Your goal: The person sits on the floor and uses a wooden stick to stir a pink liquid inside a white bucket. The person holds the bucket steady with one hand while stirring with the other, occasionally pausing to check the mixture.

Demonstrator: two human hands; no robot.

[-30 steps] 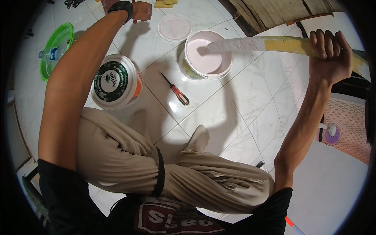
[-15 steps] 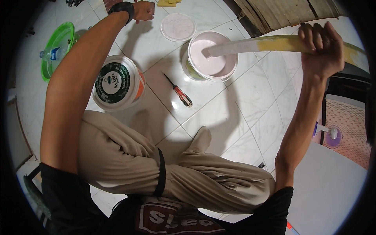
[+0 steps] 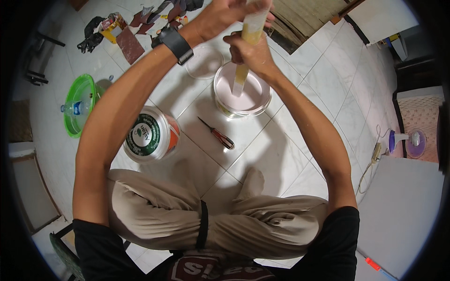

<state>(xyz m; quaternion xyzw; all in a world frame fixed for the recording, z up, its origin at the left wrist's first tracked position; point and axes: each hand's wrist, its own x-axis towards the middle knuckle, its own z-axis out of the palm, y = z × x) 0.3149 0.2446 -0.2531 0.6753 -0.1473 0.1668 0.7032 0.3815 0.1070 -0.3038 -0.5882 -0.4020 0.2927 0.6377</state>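
Note:
Both my hands are at a long flat wooden stick (image 3: 253, 29), whitened by paint at its lower part. My right hand (image 3: 253, 54) is closed round its middle. At the stick's upper part, my left hand (image 3: 218, 19) wears a dark wristwatch; its fingers are smeared by motion, so its grip is unclear. The stick's lower end dips into pale pink paint (image 3: 255, 91) inside an open white bucket (image 3: 243, 113) on the floor. Left of the bucket lies a round pale lid (image 3: 206, 65).
A red and black screwdriver (image 3: 219, 136) lies between the open bucket and a lidded paint bucket (image 3: 150, 136). Further left stands a green basin (image 3: 70, 129) with a plastic bottle (image 3: 74, 108). Sandpaper sheets (image 3: 130, 45) and bags lie at the far left. A wooden panel (image 3: 304, 21) stands behind.
My right hand has come inward from the far right, bringing the stick from nearly level to steep. My left hand has moved right to the stick's upper part. The view has shifted.

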